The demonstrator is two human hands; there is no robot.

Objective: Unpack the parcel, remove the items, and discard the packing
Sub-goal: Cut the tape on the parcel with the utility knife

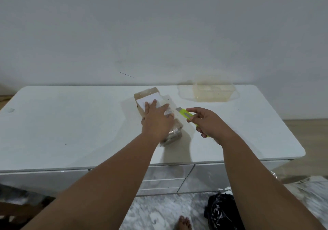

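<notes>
A brown cardboard parcel (145,93) wrapped in clear tape, with a white label on top, lies on the white table (71,123) near the middle. My left hand (157,119) lies flat on top of it with fingers spread, pressing it down and covering much of it. Just to the right, my right hand (208,123) grips a yellow-green utility knife (186,114). The blade end points left toward the parcel and stops a little short of its right edge.
A clear plastic container (212,91) stands at the back right of the table, against the wall. A black plastic bag (220,210) lies on the marbled floor below, beside a bare foot (182,222). Drawers front the table.
</notes>
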